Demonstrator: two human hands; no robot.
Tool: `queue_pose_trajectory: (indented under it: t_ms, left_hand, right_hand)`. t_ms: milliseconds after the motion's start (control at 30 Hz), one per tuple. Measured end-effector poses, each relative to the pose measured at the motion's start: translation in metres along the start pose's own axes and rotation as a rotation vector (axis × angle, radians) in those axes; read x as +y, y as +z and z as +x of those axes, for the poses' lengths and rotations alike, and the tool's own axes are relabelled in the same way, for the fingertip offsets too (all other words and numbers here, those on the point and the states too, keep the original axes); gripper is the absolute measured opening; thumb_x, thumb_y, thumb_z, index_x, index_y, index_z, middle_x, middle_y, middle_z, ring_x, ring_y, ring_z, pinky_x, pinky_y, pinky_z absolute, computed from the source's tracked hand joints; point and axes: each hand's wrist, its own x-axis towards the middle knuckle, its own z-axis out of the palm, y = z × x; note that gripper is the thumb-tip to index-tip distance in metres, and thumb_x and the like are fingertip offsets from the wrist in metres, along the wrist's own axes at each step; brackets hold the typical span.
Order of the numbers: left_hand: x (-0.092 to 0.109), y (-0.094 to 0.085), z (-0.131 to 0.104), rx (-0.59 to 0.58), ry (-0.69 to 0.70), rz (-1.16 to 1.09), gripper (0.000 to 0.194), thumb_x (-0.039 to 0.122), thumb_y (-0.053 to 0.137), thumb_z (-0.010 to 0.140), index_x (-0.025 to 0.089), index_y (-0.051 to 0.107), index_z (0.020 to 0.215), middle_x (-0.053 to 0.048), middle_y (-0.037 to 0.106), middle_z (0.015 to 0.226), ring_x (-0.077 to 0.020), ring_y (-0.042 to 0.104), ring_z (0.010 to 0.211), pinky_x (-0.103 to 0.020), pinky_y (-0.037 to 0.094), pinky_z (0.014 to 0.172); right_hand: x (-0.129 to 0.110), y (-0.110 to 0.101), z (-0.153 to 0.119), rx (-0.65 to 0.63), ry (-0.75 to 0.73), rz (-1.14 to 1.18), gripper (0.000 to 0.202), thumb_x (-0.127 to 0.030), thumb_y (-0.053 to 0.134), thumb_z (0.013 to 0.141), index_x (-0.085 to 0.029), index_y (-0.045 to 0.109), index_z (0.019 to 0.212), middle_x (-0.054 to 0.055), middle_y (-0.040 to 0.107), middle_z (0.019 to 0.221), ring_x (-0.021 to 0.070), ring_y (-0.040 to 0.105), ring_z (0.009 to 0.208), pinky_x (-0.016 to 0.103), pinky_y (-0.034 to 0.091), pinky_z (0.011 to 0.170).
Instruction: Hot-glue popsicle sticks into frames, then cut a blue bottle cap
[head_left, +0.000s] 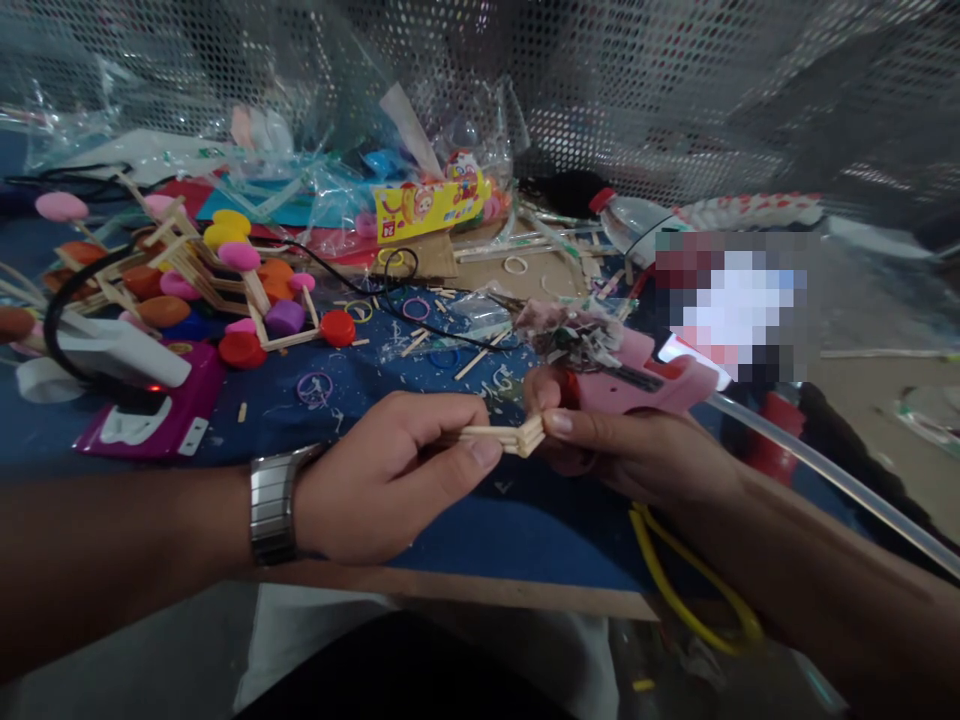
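Between my two hands is a small bent piece of glued wooden sticks (491, 436). My left hand (397, 470), wearing a metal-banded watch (273, 505), is closed on its longer arm, thumb on top. My right hand (637, 450) pinches the short angled end between thumb and fingertips. A pink hot glue gun (637, 375) lies along the back of that hand, nozzle pointing left and clotted with grey, stringy residue. My right fingers are around its lower part, near the red trigger; the handle is mostly hidden. A clear glue stick (832, 470) extends from its rear.
On the left stand stick frames with coloured round pieces (240, 257), beside a purple power strip (202, 385) with a white plug. Rubber bands (315, 387) and stick scraps dot the blue table. Behind are a yellow packet (420, 208), a bottle (630, 222) and plastic bags. A yellow cord (690, 580) hangs at right.
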Motion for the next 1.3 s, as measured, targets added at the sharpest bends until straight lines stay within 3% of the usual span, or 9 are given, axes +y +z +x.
queue_pose_trajectory:
  t_ms: [267,567,733,900,1033,1300]
  left_hand:
    - [0.0019,-0.001,-0.0001,-0.022,-0.005,0.021,0.034,0.03,0.047,0.1,0.02,0.041,0.068,0.006,0.037,0.062,-0.0098,0.032,0.057,-0.024,0.029,0.052]
    - [0.0006,-0.0001,0.0,-0.022,-0.009,0.028,0.035,0.032,0.047,0.101,0.02,0.041,0.068,0.006,0.036,0.062,-0.0092,0.03,0.057,-0.024,0.028,0.051]
    - [-0.0009,0.0001,0.0003,-0.031,0.012,0.045,0.035,0.03,0.048,0.101,0.019,0.042,0.069,0.007,0.037,0.064,-0.0088,0.031,0.058,-0.023,0.028,0.052]
    - [-0.0017,-0.0002,0.0008,-0.036,0.002,0.05,0.033,0.029,0.051,0.1,0.019,0.044,0.07,0.006,0.039,0.063,-0.0091,0.033,0.058,-0.024,0.028,0.052]
    - [-0.0016,-0.0003,0.0005,-0.03,0.017,0.062,0.032,0.027,0.049,0.101,0.019,0.044,0.07,0.007,0.038,0.063,-0.0091,0.032,0.057,-0.023,0.028,0.052]
    - [-0.002,-0.0009,-0.0003,-0.046,0.06,0.093,0.032,0.024,0.049,0.101,0.018,0.044,0.07,0.007,0.038,0.063,-0.0076,0.034,0.057,-0.021,0.03,0.053]
  right_hand:
    - [0.0022,-0.0036,0.002,0.002,0.028,-0.044,0.039,-0.046,0.093,0.069,-0.018,0.069,0.083,-0.003,0.062,0.059,0.0082,0.054,0.047,0.016,0.039,0.042]
    - [0.0066,-0.0074,-0.0003,0.025,0.001,-0.115,0.04,-0.047,0.095,0.066,-0.02,0.075,0.089,-0.002,0.064,0.062,0.01,0.055,0.048,0.019,0.042,0.042]
    - [0.007,-0.0064,0.001,-0.018,-0.04,-0.088,0.031,-0.04,0.094,0.07,-0.022,0.074,0.085,-0.002,0.065,0.071,0.0085,0.055,0.051,0.018,0.041,0.043]
    - [0.0044,-0.0032,0.0006,-0.038,-0.005,-0.116,0.03,-0.041,0.092,0.072,-0.02,0.072,0.079,-0.003,0.06,0.064,0.0089,0.053,0.052,0.018,0.039,0.044]
    - [0.0027,-0.0008,-0.0009,-0.015,-0.036,-0.117,0.029,-0.036,0.093,0.071,-0.022,0.072,0.084,-0.003,0.062,0.069,0.0086,0.052,0.052,0.018,0.038,0.044]
    - [0.0001,0.0011,-0.0017,0.0,-0.008,-0.239,0.034,-0.048,0.09,0.07,-0.021,0.071,0.072,-0.002,0.056,0.063,0.0097,0.045,0.054,0.02,0.033,0.046]
